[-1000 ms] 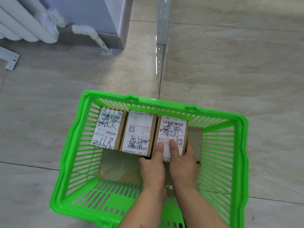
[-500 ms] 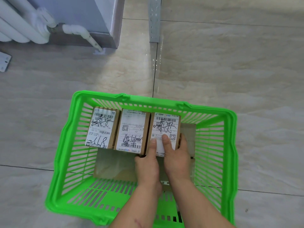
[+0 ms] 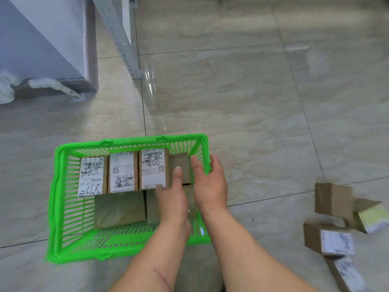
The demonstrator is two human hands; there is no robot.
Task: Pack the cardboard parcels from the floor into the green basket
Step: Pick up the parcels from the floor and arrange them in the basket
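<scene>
Head view: three labelled parcels [image 3: 123,172] stand in a row along the far wall of the green basket [image 3: 63,199]; the left hand [image 3: 172,197] rests fingers-loose against the rightmost one; the right hand [image 3: 208,182] hangs open, empty, over the basket's right rim; more parcels [image 3: 330,239] lie on the floor [image 3: 252,102], well right.

Handwritten black scrawl and barcodes mark three parcel labels [image 3: 153,169] in the basket [image 3: 61,165], none legible.

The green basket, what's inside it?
Inside the green basket: three labelled parcels side by side, plain cardboard boxes lower down. The hands cover part of the right side, so more could hide there.
</scene>
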